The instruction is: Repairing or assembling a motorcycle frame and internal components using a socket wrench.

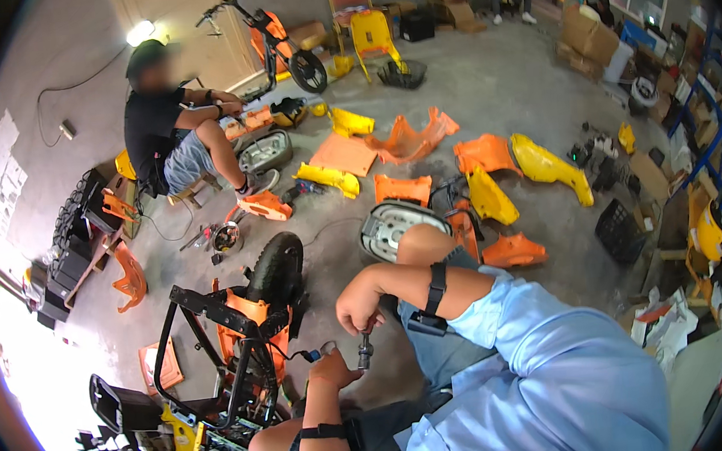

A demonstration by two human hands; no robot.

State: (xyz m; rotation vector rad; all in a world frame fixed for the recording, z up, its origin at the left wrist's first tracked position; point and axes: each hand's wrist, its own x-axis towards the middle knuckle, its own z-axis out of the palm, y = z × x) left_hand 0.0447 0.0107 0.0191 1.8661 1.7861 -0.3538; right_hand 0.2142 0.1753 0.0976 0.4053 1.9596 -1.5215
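Note:
My right hand (359, 301), at the end of the upper arm, is closed around a short grey-and-black cylindrical piece (365, 350) that points downward. Just below it is my left hand (331, 371), fingers curled in, with a small ring-like shape at the fingertips; what it holds is too small to make out. Close to those fingertips, a blue connector (308, 355) hangs on a dark cable coming from a black tubular scooter frame (240, 365). This frame stands beside my left forearm, with a fat black tyre (275, 267), orange panels and exposed wiring.
Orange and yellow body panels (483, 196) lie scattered over the concrete floor. A grey seat base (391, 227) rests by my knee. At upper left, another person (168, 126) sits low among parts. A black crate (619, 231) and blue shelving (718, 130) stand at right.

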